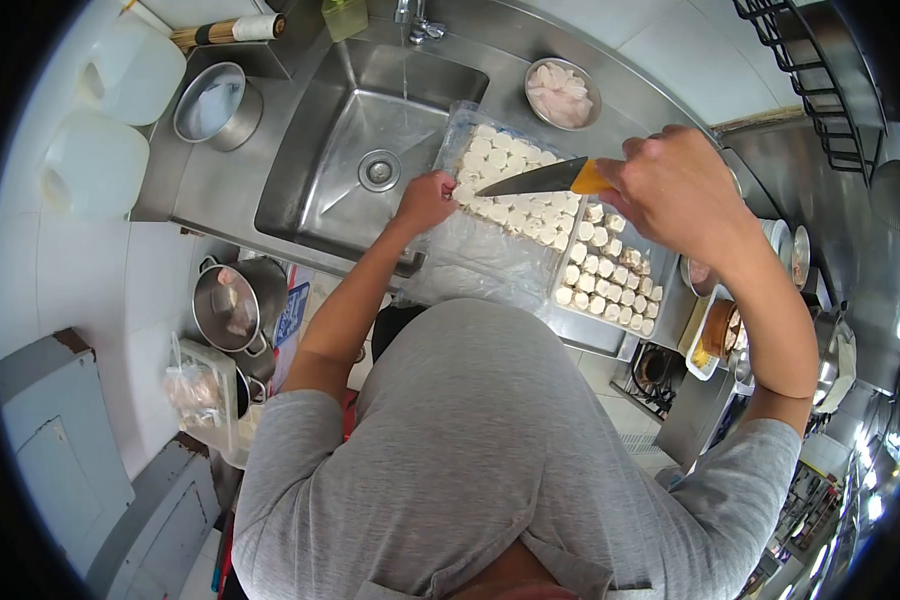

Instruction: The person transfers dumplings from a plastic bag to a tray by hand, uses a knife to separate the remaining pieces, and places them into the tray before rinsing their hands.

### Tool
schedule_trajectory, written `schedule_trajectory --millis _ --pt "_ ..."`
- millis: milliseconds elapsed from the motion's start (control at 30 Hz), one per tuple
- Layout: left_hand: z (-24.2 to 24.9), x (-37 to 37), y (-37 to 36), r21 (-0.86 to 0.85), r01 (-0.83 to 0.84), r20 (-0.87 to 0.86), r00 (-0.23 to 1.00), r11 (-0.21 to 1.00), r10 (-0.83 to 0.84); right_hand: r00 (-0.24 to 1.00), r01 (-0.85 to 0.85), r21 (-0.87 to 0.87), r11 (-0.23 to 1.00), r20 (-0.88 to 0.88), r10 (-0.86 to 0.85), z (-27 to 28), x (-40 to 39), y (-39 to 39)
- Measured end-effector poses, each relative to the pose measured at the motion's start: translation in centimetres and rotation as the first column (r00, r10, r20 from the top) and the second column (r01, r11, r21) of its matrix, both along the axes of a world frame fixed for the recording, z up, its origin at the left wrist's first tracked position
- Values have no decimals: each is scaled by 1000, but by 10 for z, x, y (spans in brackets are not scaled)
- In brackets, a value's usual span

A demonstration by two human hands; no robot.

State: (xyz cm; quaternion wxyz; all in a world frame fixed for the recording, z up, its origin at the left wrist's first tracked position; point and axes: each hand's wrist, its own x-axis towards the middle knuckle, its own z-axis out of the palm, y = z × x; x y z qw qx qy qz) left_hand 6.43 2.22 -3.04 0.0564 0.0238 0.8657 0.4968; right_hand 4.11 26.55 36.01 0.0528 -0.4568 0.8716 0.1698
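My right hand (670,185) grips the yellow handle of a knife (535,180). The dark blade points left, its tip low over a mass of round white pieces (515,205), which look like food, packed close together on clear plastic wrap (490,250). At the left edge of these pieces, my left hand (428,200) has its fingers curled in; what they pinch, if anything, is hidden. To the right, a clear tray (610,270) holds more white pieces standing in rows, some with brownish sides.
Left of the work is a steel sink (320,200) with water running from a faucet (420,28). A bowl of pale meat (560,93) stands behind the pieces. A metal pot (218,105) sits left of the sink, and a pot with meat (238,305) stands lower down.
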Motion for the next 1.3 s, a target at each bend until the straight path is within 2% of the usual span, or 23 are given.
schedule_trajectory --millis 500,933,1300 --pt "-6 -3 -1 -62 24 -16 1000 998 -25 999 -18 61 998 30 16 -10 -5 -23" --pt "-6 -4 -1 -26 31 11 999 999 -31 1000 0 146 989 10 -2 -7 -3 -33" --pt "-7 -4 0 -68 30 -4 1000 997 -30 995 -75 119 990 74 67 -14 -1 -46"
